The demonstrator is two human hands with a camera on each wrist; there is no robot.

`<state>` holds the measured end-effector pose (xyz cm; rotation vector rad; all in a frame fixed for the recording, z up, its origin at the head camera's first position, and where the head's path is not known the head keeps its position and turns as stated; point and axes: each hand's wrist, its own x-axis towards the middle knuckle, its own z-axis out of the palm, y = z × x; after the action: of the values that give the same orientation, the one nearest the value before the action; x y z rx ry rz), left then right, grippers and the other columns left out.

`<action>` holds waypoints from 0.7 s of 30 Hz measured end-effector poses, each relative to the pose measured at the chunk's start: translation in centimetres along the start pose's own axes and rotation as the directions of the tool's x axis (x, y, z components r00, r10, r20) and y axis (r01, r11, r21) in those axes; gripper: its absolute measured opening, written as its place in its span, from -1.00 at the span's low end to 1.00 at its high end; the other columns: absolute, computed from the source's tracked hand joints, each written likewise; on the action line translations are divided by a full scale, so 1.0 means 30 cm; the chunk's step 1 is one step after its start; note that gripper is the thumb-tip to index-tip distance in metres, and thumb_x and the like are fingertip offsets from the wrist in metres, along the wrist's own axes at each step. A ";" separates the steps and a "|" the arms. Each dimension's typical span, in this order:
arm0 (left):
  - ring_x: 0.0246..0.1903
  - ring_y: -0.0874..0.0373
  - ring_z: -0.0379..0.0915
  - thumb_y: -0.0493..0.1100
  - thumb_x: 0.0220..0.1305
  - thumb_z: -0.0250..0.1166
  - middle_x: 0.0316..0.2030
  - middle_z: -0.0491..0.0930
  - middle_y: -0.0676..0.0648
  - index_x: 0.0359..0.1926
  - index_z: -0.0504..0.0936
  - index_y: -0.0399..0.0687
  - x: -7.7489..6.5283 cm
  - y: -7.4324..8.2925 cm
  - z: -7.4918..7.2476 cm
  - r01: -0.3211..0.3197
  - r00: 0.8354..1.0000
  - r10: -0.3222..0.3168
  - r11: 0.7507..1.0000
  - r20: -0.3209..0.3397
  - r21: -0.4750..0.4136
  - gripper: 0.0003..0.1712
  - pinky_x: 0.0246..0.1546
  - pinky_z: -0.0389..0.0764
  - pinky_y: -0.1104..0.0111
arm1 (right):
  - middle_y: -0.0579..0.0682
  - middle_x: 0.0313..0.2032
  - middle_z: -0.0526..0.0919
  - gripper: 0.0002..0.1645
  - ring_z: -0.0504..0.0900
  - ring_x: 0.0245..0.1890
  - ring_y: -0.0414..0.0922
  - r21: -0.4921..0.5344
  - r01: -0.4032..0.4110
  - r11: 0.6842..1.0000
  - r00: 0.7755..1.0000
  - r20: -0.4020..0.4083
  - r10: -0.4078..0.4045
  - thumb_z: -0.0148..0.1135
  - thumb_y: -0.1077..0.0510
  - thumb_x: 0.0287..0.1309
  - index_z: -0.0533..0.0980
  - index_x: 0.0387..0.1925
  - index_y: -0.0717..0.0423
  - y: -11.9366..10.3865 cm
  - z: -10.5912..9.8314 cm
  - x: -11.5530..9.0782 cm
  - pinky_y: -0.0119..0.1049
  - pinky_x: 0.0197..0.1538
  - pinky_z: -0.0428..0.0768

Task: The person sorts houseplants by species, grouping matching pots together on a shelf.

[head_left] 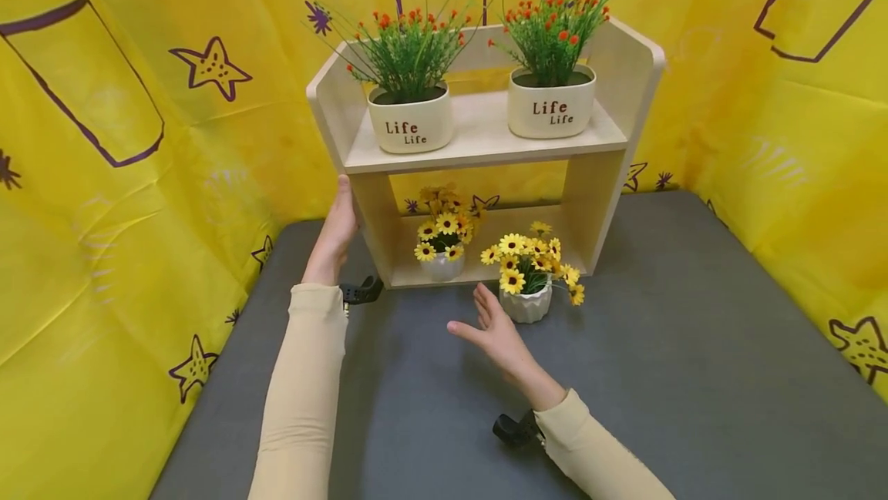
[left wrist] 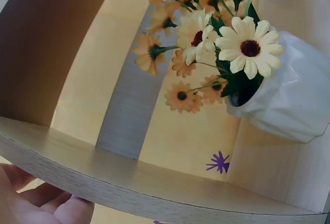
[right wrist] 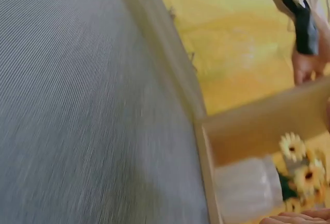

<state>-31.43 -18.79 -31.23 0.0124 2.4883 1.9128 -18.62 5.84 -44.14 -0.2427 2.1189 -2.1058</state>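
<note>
A pale wooden two-tier shelf (head_left: 479,149) stands on the grey table. My left hand (head_left: 336,232) rests along the outside of its left side panel; in the left wrist view the fingers (left wrist: 75,209) show behind the panel's edge. My right hand (head_left: 501,337) is over the table with thumb and fingers spread and nothing between them. Just right of its fingertips stands a white ribbed pot (head_left: 526,305) of yellow daisies (head_left: 513,244), in front of the shelf. A similar white pot (head_left: 442,265) of yellow daisies stands on the lower tier, towards the left panel.
On the upper tier, two cream "Life" planters (head_left: 412,124) (head_left: 551,109) hold grass with small red flowers. Yellow cloth (head_left: 208,130) with purple drawings hangs behind and at both sides of the table (head_left: 694,377).
</note>
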 end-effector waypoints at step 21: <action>0.35 -0.04 -0.30 0.50 0.19 -0.44 0.42 -0.19 -0.08 0.46 -0.19 0.12 0.005 -0.005 0.004 -0.026 1.000 0.026 1.000 -0.010 -0.018 -0.05 0.28 -0.23 0.00 | 0.29 0.32 0.09 0.03 0.12 0.30 0.15 -0.165 -0.126 0.978 0.969 -0.233 0.085 0.38 0.03 0.04 -0.01 0.35 0.31 0.080 -0.292 -0.119 -0.02 0.27 0.13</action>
<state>-31.56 -18.70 -31.39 0.0356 2.4894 1.9493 -17.06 15.18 -46.50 0.0949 2.3922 -1.9668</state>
